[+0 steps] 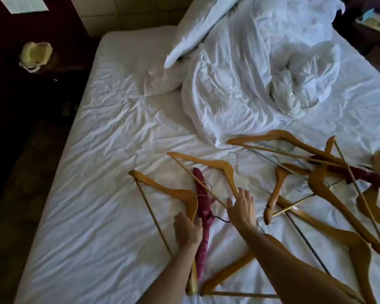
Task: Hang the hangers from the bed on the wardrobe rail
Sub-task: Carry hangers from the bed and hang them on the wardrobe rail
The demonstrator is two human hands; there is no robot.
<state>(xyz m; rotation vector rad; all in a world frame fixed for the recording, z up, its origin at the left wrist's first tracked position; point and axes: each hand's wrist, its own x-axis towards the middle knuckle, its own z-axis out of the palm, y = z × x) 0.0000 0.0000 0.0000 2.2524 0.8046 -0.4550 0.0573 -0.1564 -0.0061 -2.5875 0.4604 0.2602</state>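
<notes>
1. Spread over the near half of a bed point(110, 132) with a crumpled white sheet: wooden hangers with metal hooks and two dark red padded hangers.
2. Near the left hand point(188, 230): two wooden hangers, the left one point(162, 189) and another point(208, 164) just beyond it, plus one red padded hanger point(201, 189) lying between and partly under them.
3. Below the arms, one more wooden hanger point(226, 274) at the bed's near edge.
4. To the right, a tangled pile of wooden hangers point(329, 185), roughly six, overlapping too much for an exact count; second red padded hanger point(369, 174) running through it.
5. Left hand palm down on the shoulder of the left wooden hanger, fingers point(180, 218) curled over it; whether actually closed round the wood, cannot tell.
6. Right hand point(240, 207) flat, fingers spread wide, resting at the end of the second wooden hanger; nothing held.
7. Farther up the bed: one rumpled white duvet point(239, 84) and one pillow point(160, 77).
8. No brand, label or readable writing on any hanger.
</notes>
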